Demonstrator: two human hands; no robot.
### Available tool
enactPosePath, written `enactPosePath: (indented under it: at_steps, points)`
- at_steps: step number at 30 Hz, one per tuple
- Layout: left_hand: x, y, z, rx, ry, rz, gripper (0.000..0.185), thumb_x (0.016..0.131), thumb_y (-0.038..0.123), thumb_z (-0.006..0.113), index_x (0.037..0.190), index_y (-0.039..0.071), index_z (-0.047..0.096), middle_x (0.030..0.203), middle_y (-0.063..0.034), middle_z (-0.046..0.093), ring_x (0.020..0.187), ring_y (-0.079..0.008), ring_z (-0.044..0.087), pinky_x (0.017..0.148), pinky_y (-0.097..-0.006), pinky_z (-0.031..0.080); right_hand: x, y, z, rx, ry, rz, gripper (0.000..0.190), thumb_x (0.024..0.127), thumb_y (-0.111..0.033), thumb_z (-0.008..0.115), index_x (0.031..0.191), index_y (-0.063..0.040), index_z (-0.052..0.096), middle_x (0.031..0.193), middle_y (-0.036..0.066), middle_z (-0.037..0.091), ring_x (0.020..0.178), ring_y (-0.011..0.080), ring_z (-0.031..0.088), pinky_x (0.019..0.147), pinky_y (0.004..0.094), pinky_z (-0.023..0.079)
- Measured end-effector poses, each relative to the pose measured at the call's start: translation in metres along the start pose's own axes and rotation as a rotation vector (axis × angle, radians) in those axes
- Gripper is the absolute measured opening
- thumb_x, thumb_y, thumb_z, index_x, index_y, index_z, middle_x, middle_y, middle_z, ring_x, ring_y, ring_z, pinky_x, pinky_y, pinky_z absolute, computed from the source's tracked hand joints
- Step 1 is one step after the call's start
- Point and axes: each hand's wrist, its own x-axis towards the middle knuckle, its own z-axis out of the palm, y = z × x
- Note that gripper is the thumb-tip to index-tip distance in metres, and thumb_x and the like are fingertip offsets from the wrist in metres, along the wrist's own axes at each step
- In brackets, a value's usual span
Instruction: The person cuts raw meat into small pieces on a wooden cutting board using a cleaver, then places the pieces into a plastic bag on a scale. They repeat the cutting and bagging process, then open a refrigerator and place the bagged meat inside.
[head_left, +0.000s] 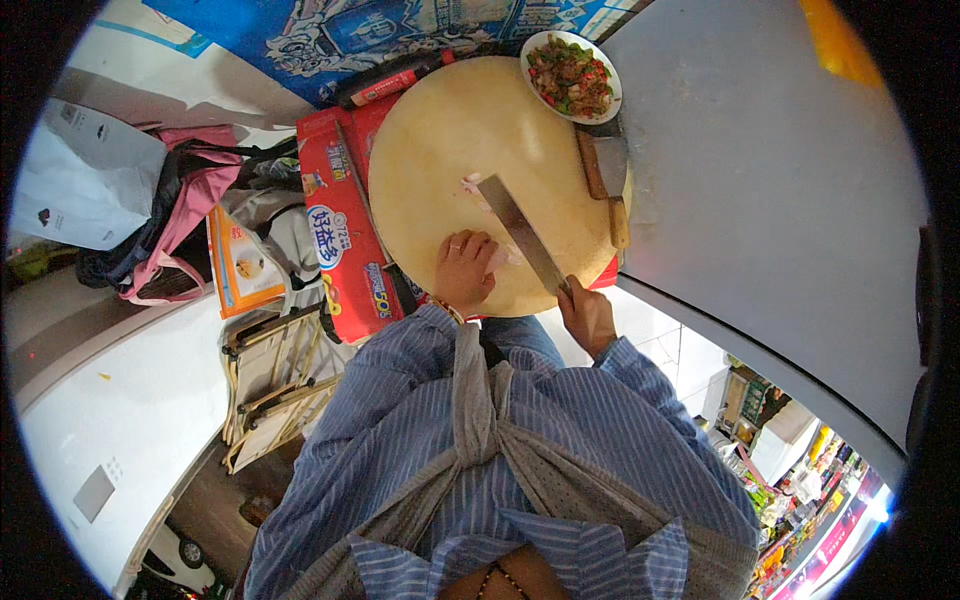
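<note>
My right hand (586, 315) is closed around the handle of a cleaver (525, 232), whose broad blade points up and left over a round cutting board (450, 127). On the board's lower part rests my left hand (466, 271), its fingers curled against a pale piece of food (498, 259), perhaps meat. Small pinkish-white pieces (472, 183) lie beside the blade's far end. A second cleaver (594, 165) with a wooden handle lies at the board's right edge, near another light wooden handle (619, 223).
A white plate of chopped peppers and other food (571, 78) sits at the board's upper right. Behind the board lies a dark bottle (386, 86). Red printed cartons (349, 255) stand left, bags (90, 176) beyond them. A grey surface (750, 165) borders the right side.
</note>
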Motion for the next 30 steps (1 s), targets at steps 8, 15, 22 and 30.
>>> enactPosePath:
  at_steps: [8, 15, 22, 30]
  points:
    - [-0.006, -0.01, 0.003, -0.026, -0.006, 0.018, 0.048, 0.065, 0.013, 0.066, 0.113, 0.01, 0.056, 0.119, -0.0078, 0.053, 0.111, -0.0331, 0.049, 0.091, -0.0429, 0.045, -0.007, -0.001, 0.01, 0.027, -0.068, -0.008, 0.016, 0.093, -0.024, 0.055, 0.093, -0.008, 0.05, 0.064, 0.019, 0.06, 0.061, 0.0393, 0.061, 0.052, 0.0502, 0.046]
    - [-0.006, -0.013, 0.001, 0.037, -0.075, -0.039, 0.045, 0.065, 0.011, 0.066, 0.109, 0.01, 0.058, 0.117, -0.0083, 0.053, 0.112, -0.0333, 0.048, 0.093, -0.0435, 0.043, -0.008, 0.01, 0.005, 0.053, -0.058, -0.022, 0.016, 0.094, -0.025, 0.052, 0.094, -0.009, 0.05, 0.064, 0.018, 0.06, 0.061, 0.0385, 0.062, 0.052, 0.0502, 0.047]
    - [-0.034, -0.031, -0.047, -0.123, 0.103, -0.187, 0.042, 0.067, 0.006, 0.064, 0.108, 0.007, 0.058, 0.114, -0.0143, 0.055, 0.109, -0.0382, 0.049, 0.095, -0.0468, 0.041, -0.002, 0.02, 0.006, -0.033, -0.23, -0.081, 0.016, 0.094, -0.026, 0.05, 0.095, -0.01, 0.05, 0.068, 0.017, 0.062, 0.063, 0.0381, 0.062, 0.054, 0.0502, 0.048]
    - [0.002, -0.002, 0.004, -0.127, 0.023, -0.08, 0.052, 0.068, 0.01, 0.069, 0.118, 0.009, 0.054, 0.125, -0.0104, 0.051, 0.118, -0.0358, 0.045, 0.097, -0.0439, 0.042, 0.072, 0.022, -0.031, -0.067, -0.004, -0.2, 0.017, 0.094, -0.023, 0.047, 0.089, -0.006, 0.05, 0.065, 0.019, 0.06, 0.061, 0.0399, 0.062, 0.055, 0.0497, 0.05]
